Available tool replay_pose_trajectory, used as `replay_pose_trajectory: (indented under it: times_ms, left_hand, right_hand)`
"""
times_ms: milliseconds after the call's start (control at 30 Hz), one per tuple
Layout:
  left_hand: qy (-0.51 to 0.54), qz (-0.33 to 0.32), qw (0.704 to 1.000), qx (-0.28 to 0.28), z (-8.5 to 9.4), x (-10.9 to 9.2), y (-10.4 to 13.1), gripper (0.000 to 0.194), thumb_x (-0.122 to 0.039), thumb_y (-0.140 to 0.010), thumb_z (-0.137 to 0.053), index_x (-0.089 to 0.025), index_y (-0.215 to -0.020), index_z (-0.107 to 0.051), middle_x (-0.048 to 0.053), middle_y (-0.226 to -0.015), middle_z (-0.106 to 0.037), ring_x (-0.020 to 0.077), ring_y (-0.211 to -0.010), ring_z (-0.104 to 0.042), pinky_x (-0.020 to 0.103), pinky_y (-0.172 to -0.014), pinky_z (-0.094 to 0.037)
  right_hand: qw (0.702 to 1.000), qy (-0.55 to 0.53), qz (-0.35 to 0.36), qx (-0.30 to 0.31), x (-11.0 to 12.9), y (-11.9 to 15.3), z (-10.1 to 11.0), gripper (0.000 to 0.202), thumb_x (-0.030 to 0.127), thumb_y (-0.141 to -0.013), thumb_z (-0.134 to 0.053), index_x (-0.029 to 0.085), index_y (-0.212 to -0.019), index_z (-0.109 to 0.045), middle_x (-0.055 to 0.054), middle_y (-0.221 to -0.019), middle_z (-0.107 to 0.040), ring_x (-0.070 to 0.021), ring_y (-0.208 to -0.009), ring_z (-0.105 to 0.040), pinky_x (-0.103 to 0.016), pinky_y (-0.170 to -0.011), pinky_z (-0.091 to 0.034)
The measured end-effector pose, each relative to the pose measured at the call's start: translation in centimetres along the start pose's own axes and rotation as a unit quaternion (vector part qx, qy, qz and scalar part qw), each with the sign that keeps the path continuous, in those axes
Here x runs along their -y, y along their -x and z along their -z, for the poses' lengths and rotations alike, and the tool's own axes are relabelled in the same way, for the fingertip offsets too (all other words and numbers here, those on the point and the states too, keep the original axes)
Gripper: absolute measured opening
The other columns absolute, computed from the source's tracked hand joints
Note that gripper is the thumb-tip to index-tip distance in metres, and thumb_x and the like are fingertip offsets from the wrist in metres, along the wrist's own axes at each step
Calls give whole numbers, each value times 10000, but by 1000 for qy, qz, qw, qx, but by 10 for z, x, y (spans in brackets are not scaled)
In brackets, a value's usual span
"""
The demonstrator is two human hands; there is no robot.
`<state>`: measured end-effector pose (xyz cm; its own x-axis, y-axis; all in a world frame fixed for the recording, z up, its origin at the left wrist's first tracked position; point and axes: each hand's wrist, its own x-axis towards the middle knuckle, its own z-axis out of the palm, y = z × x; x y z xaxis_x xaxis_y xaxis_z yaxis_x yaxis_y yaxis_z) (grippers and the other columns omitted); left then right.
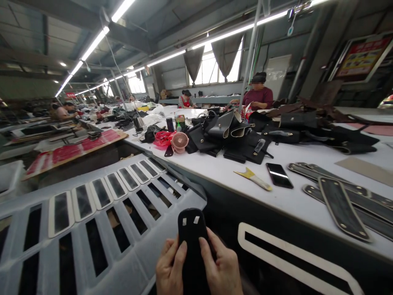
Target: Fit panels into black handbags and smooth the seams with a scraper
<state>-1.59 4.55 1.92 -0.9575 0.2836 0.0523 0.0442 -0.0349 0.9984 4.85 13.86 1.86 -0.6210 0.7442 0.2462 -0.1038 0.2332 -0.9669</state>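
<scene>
Table: its white top ran beyond the fingers and off to their right.
Slotted grey sheet: it spread left of the fingers, with a row of pale-rimmed dark panels along it.
Black heap: loose black pieces lay on the table, well beyond the fingers.
Pale frame: a long rounded frame stood out against the dark, right of the fingers and below the table's edge.
Stitched strips: these overlapped on the table, far right of the fingers.
Black piece: this rounded piece stood between the two sets of fingers, its round end up. The step in hand looked like handling or examining it; shifting it would, I judged, call for matched pressure from both sides, clear of the tabs.
Left hand: its fingers were closed on the left edge, thumb against the near face.
Right hand: its fingers were closed on the right edge in the same way.
Pink fan: it sat on the table, straight beyond the fingers.
Phone: it lay on the table, beyond the fingers to the right.
Pale tabs: two showed on the black piece, just above the fingers.
</scene>
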Motion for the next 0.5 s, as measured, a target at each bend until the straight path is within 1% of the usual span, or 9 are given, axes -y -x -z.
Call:
replay_pose_trajectory:
  times_ms: [100,167,200,267,300,333,367,400,500]
  left_hand:
    - [-5,-5,1000,5,-3,3,-2,329,-504,-758,-698,-179,-766,-746,1,-688,-552,145,-599,-541,211,-557,-474]
    - [-12,-8,1000,4,-4,6,-4,332,-501,-764,-693,-185,-843,-756,5,-713,-582,149,-613,-555,212,-571,-480]
    - [-16,-11,1000,-1,-5,7,-5,346,-504,-765,-691,-192,-897,-757,13,-756,-617,161,-660,-583,214,-612,-492]
    - [-27,-21,999,-22,-6,10,-6,394,-526,-752,-695,-210,-981,-752,37,-901,-687,206,-867,-631,221,-759,-502]
    - [-34,-26,999,-32,-7,11,-7,414,-537,-741,-699,-218,-999,-751,43,-963,-703,227,-974,-623,227,-832,-491]
    - [-39,-29,998,-38,-7,11,-8,425,-544,-731,-704,-223,-1005,-753,45,-990,-711,239,-1037,-609,234,-874,-481]
    - [-45,-31,998,-38,-8,11,-9,425,-546,-725,-709,-225,-999,-757,42,-967,-716,243,-1036,-611,238,-871,-486]
    - [-50,-32,998,-35,-9,10,-9,421,-546,-723,-710,-224,-990,-762,39,-912,-715,238,-986,-626,238,-832,-501]
    - [-55,-25,998,-30,-11,10,-10,424,-556,-725,-703,-210,-960,-772,29,-759,-680,213,-771,-634,242,-669,-521]
  right_hand:
    - [1000,-13,-26,-6,-3,1,1,423,481,-917,-530,153,-1137,-680,-112,-998,-739,-249,-884,-715,-241,-780,-555]
    - [999,-23,-47,-4,-3,-3,3,427,506,-904,-540,157,-1116,-669,-115,-984,-738,-252,-855,-711,-254,-746,-558]
    - [998,-28,-60,4,-3,-5,5,424,518,-902,-541,162,-1099,-660,-114,-967,-737,-250,-834,-709,-258,-720,-557]
    - [996,-35,-81,33,-1,-13,10,410,540,-903,-530,171,-1046,-638,-106,-897,-732,-238,-760,-696,-261,-661,-547]
    - [995,-34,-86,46,1,-17,12,398,546,-907,-521,176,-1010,-627,-96,-849,-725,-227,-717,-684,-257,-625,-534]
    - [994,-28,-86,55,3,-21,14,388,550,-912,-510,181,-964,-617,-81,-789,-709,-214,-671,-666,-249,-586,-513]
    - [995,-19,-79,56,6,-24,15,382,553,-916,-500,186,-910,-607,-61,-722,-681,-198,-622,-642,-239,-547,-483]
    - [996,-10,-69,50,8,-26,16,382,554,-918,-493,191,-856,-593,-37,-659,-641,-180,-575,-611,-230,-512,-446]
    - [999,4,-52,14,15,-27,13,400,557,-922,-479,203,-743,-535,19,-554,-515,-128,-474,-489,-221,-435,-315]
